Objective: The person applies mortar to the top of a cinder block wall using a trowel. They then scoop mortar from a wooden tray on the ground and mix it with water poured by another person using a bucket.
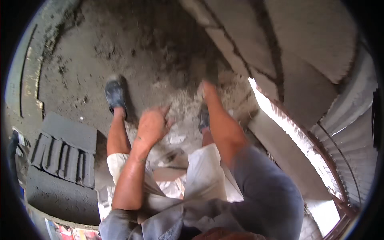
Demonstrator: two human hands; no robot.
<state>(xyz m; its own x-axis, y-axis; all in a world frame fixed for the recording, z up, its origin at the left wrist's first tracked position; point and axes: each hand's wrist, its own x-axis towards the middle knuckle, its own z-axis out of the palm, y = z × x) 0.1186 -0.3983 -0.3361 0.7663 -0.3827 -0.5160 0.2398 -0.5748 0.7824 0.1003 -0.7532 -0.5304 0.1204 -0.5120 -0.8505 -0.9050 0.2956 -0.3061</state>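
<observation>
Your shirt (264, 192) is nearest. Left grip (152, 126): fingers apart, above the floor (80, 98). Right grip (205, 90): blurred, state cannot be told; near the floor's right edge. Rubble (182, 106) lies between your shoes (115, 95).

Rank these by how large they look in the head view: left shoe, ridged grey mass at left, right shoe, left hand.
1. Ridged grey mass
2. Left hand and left shoe: too alike to rank, the hand being nearer the camera
3. Right shoe, partly hidden
</observation>
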